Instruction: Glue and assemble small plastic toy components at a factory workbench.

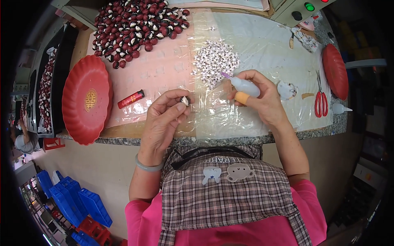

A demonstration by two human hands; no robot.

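Observation:
My left hand (165,115) pinches a small black-and-white piece (184,101) between thumb and fingers, above the plastic-covered table. In my right hand (264,96) is a whitish squeeze bottle (247,87) with a thin purple nozzle, lying tilted. An orange cover wraps one of that hand's fingertips. The nozzle points up and left, over the edge of a heap of tiny white pieces with dark marks (217,59). Farther left lies a large pile of dark red, black and white balls (137,30); the piece in my left hand resembles their black-and-white parts.
A red scalloped tray (84,115) lies at the left, beside a red lighter (131,99). To the right are red-handled scissors (321,104), a second small bottle (340,108), a crumpled wrapping (286,89) and another red tray (335,71). A box with buttons (301,11) stands behind.

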